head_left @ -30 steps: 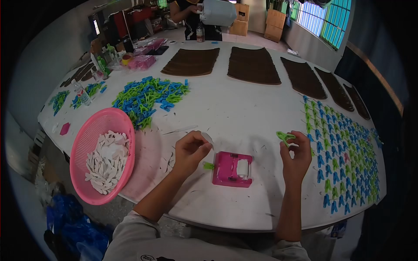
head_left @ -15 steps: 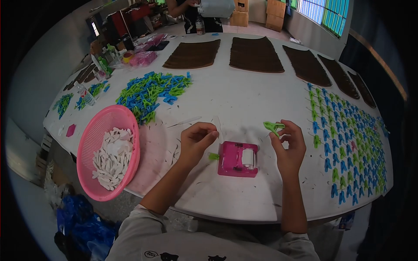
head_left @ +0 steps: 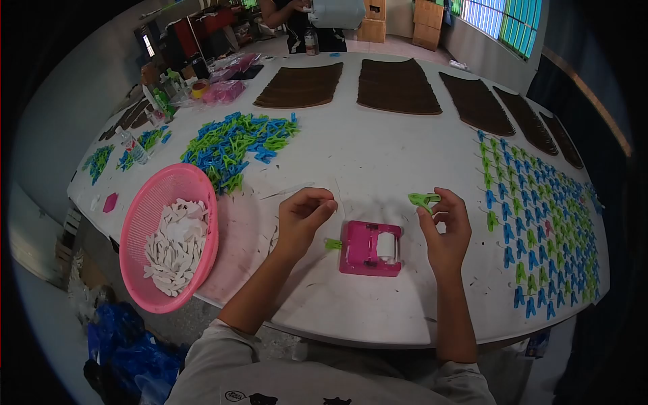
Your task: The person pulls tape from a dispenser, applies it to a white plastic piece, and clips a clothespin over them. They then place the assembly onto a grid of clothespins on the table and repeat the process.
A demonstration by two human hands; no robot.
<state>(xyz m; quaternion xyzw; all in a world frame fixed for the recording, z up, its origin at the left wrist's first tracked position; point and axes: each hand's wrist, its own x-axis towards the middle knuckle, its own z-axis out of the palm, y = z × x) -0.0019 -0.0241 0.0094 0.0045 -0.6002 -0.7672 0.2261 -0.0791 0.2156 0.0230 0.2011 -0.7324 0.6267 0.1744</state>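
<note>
My right hand [head_left: 448, 226] pinches a green clip [head_left: 424, 200] like a clothespin between thumb and fingers, raised over the table. My left hand [head_left: 305, 217] is closed in a pinch, its fingertips pressed together. A faint thin pale strip shows beside those fingertips, and I cannot make out what they hold. Between and below the hands stands a pink tape dispenser [head_left: 358, 253] with a white roll [head_left: 387, 247] in it. Another green clip [head_left: 333, 244] sits against the dispenser's left side.
A pink basket [head_left: 210, 233] of white pieces [head_left: 175, 253] stands left. Beyond it lies a heap of blue and green clips [head_left: 236, 145]. Rows of clips [head_left: 540, 223] cover the right side. Dark brown sheets [head_left: 398, 86] lie at the back, where a person [head_left: 314, 37] stands.
Both hands hold nearly the same pose, the left still pinching and the right still gripping the green clip. The whole view has shifted very slightly.
</note>
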